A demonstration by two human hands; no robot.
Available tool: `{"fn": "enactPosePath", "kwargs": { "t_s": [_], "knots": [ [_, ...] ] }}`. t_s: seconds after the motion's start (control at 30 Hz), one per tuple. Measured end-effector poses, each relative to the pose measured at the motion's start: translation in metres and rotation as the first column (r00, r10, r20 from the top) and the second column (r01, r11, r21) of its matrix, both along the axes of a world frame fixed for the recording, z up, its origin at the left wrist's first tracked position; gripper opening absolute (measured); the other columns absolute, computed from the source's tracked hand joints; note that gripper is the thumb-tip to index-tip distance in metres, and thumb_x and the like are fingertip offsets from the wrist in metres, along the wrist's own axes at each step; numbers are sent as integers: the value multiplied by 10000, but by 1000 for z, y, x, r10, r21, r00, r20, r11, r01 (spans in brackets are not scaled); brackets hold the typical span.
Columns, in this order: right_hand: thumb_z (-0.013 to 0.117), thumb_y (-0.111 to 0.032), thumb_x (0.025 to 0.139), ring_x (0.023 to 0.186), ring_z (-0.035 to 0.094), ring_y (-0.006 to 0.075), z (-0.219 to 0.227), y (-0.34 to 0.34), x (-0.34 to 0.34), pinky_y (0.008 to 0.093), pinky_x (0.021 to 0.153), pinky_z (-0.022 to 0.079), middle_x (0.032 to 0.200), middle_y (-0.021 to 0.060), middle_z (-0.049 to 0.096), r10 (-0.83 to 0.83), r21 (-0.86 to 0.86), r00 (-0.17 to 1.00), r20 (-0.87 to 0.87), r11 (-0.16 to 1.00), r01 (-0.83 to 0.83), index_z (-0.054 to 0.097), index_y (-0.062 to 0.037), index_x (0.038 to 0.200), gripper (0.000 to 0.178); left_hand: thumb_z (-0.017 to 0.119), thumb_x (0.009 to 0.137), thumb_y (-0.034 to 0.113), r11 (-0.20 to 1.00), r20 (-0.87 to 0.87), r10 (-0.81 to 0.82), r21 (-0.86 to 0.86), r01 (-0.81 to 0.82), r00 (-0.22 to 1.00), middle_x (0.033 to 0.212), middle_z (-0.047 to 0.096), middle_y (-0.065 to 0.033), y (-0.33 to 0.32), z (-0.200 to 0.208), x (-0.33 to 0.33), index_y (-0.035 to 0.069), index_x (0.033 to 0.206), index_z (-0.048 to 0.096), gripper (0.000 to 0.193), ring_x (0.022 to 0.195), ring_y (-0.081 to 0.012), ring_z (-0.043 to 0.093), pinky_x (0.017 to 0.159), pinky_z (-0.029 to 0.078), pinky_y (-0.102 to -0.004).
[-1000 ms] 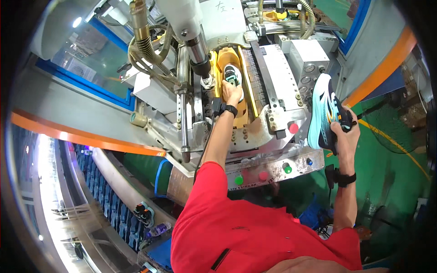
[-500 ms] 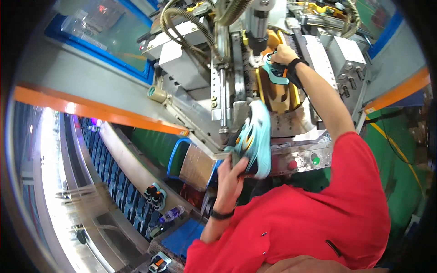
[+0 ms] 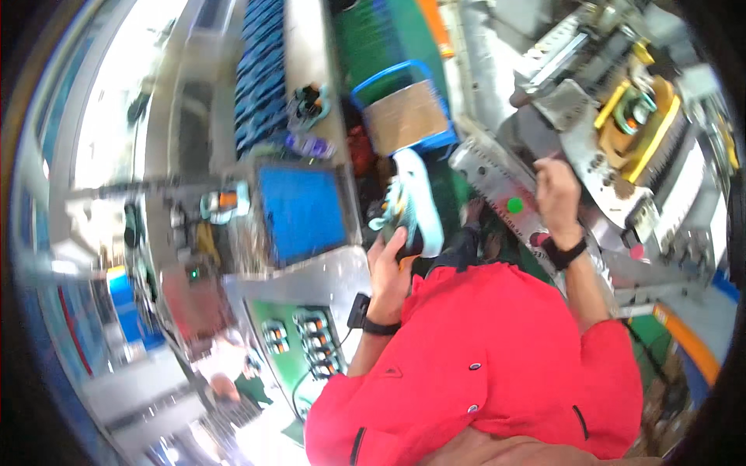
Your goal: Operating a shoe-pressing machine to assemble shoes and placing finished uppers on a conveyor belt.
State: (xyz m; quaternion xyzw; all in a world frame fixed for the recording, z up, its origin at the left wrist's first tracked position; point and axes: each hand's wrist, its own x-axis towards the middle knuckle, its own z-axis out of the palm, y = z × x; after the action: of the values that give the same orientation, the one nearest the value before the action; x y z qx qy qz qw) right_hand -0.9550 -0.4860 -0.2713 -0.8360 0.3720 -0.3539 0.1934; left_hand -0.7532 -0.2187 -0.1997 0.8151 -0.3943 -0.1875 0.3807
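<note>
A light blue sneaker (image 3: 418,203) with a pale sole is in my left hand (image 3: 388,272), whose fingers and thumb grip it at the near end. My right hand (image 3: 558,194) hovers by the machine's front panel, close to a round green button (image 3: 514,206). Its fingers look bent but are smeared by motion, and no object shows in it. Beyond it, another sneaker (image 3: 633,116) sits in the yellow-edged holder (image 3: 659,147) of the machine, apart from both hands.
On the left runs a conveyor (image 3: 260,78) with a dark shoe (image 3: 309,105) and a purple-labelled bottle (image 3: 311,146) beside it. A blue mat (image 3: 301,206) lies on the bench. A blue-framed cart (image 3: 408,116) carries a brown board. Several shoes rest on a green surface (image 3: 291,357).
The view has turned left. My right hand has let go of the sneaker in the machine and drawn back toward the front panel. My left hand still holds its sneaker.
</note>
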Motion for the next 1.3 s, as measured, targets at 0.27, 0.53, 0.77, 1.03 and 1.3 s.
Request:
{"fn": "enactPosePath", "kwargs": {
  "t_s": [0.27, 0.53, 0.77, 1.03, 1.3],
  "knots": [
    [512, -100, 891, 1039, 551, 384, -176, 18, 8, 442, 879, 455, 1046, 201, 585, 216, 206, 962, -164, 962, -181, 596, -43, 1087, 221, 593, 938, 105, 725, -964, 224, 68, -685, 142, 1006, 633, -40, 55, 3, -49, -35, 1115, 602, 226, 929, -107, 604, 807, 503, -261],
    [580, -103, 890, 938, 609, 264, -117, 5, 65, 360, 838, 482, 1015, 156, 612, 187, 260, 980, -74, 952, -162, 605, 0, 1105, 240, 649, 880, 55, 226, -968, 249, 81, -971, -22, 1023, 660, -128, 198, -61, -26, -47, 1108, 579, 259, 880, -237, 677, 767, 577, -396],
    [600, -37, 910, 822, 589, 157, 156, 120, 322, 270, 690, 477, 966, 70, 642, 699, -192, 699, 153, 715, -673, 621, -25, 1066, 158, 701, 820, 55, -127, -941, 298, 127, -984, -160, 977, 668, -135, 358, -145, 85, -28, 1091, 602, 300, 808, -272, 686, 668, 582, -445],
    [634, 14, 795, 1101, 568, 320, 378, 397, 604, 387, 939, 467, 1179, 111, 603, 848, -740, 284, -447, -172, -650, 599, -35, 1117, 328, 734, 759, 86, -227, -772, 628, -65, -972, -95, 965, 632, -137, 584, -226, 249, -1, 1059, 593, 342, 830, -296, 644, 593, 525, -465],
    [580, -71, 786, 1309, 424, 350, 419, 618, 836, 491, 1128, 286, 1418, 128, 461, 456, -601, 395, -798, -550, -580, 463, -131, 1378, 606, 745, 736, 210, -360, -237, 917, -145, -922, -321, 912, 666, -184, 765, -299, 399, -50, 1061, 577, 449, 814, -285, 672, 659, 544, -384]
  ]
}}
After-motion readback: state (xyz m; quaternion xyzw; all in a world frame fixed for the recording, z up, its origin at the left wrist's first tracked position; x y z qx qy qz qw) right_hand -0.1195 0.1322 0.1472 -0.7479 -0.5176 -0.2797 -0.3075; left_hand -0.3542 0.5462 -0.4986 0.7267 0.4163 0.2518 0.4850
